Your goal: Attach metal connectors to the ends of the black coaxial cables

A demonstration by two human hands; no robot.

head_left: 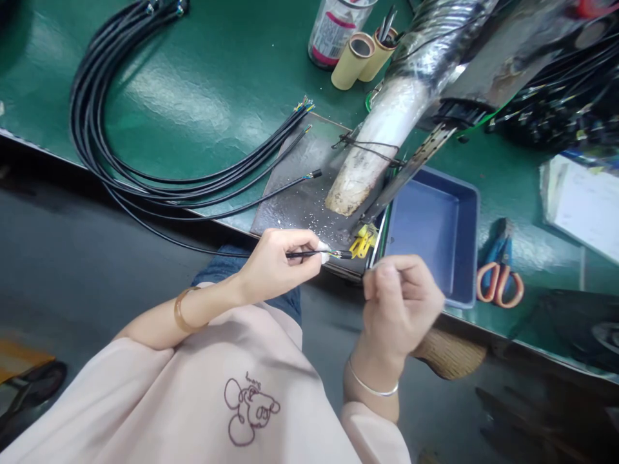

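Note:
My left hand (278, 261) is pinched shut on a black cable (304, 255), holding its stripped end, with coloured wires showing, toward a yellow clip (362, 242) at the table's front edge. My right hand (399, 303) is curled into a loose fist just right of the cable tip; what its fingers hold, if anything, is hidden. Several more black cables (145, 180) loop across the green table (203, 84), their stripped ends lying on a dark metal plate (300, 200).
A foil-wrapped duct (387, 135) slants down over the plate. A blue tray (435, 225) sits to its right, with orange-handled scissors (500, 277) beyond. Cardboard tubes (355, 58) and a can (333, 29) stand at the back. Papers (580, 200) lie far right.

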